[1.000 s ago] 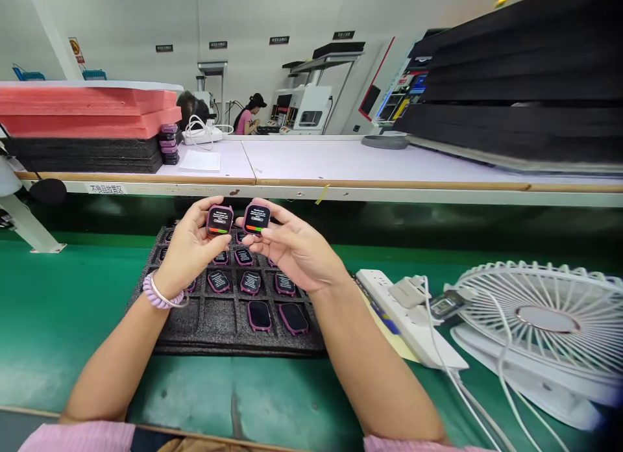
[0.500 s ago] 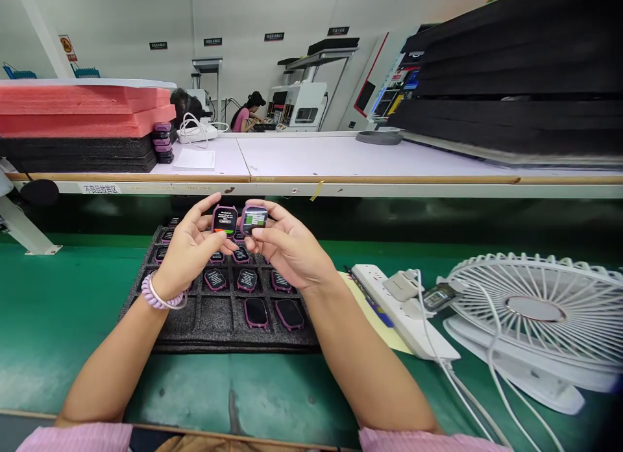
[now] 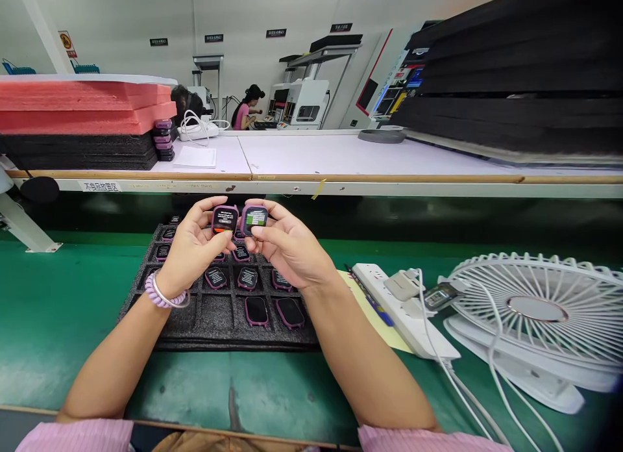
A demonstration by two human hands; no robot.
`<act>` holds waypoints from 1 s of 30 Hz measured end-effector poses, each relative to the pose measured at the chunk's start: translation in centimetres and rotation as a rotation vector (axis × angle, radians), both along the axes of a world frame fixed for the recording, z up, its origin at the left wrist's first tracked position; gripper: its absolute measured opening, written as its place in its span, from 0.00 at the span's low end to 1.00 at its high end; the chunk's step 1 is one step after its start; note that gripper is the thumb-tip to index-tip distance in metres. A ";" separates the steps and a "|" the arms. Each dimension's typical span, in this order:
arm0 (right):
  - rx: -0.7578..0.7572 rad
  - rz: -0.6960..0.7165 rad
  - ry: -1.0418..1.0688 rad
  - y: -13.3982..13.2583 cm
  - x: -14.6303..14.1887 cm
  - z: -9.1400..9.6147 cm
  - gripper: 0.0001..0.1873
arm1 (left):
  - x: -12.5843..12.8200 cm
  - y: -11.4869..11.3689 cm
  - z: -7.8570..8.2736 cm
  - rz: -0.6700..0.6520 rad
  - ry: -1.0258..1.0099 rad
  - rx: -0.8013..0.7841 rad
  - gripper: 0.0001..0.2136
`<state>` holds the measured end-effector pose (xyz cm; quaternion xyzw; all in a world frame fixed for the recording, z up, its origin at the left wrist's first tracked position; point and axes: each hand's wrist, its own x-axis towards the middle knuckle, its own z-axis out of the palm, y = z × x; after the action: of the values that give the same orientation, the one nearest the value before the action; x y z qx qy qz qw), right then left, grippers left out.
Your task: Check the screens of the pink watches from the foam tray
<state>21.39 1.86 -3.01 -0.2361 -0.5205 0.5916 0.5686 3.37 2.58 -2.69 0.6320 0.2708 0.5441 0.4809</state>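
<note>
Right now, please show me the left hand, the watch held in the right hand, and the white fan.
Left hand (image 3: 192, 251): head view, middle of the hand.
Watch (image 3: 254, 219) in the right hand (image 3: 292, 254): head view, on its lit screen.
White fan (image 3: 537, 308): head view, on the round centre hub.

Left hand (image 3: 192, 247) holding a purple-cased smartwatch (image 3: 224, 219), right hand (image 3: 289, 247) holding a second smartwatch (image 3: 254, 219), black foam tray (image 3: 219, 312) of watches beneath

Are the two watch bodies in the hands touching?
Cannot tell: the head view shows the left watch body and right watch body nearly edge to edge, with no plain gap or contact.
</note>
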 end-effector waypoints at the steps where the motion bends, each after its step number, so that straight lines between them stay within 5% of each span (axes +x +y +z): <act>1: 0.002 -0.005 -0.004 0.0 0.0 0.0 0.28 | 0.0 0.0 0.0 -0.009 -0.004 -0.004 0.27; 30: 0.027 -0.047 -0.006 0.2 0.0 -0.2 0.27 | 0.1 -0.3 0.0 -0.006 -0.010 -0.019 0.21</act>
<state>21.36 2.09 -3.25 -0.2425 -0.5245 0.5702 0.5839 3.46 2.32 -2.69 0.6253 0.2716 0.5434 0.4899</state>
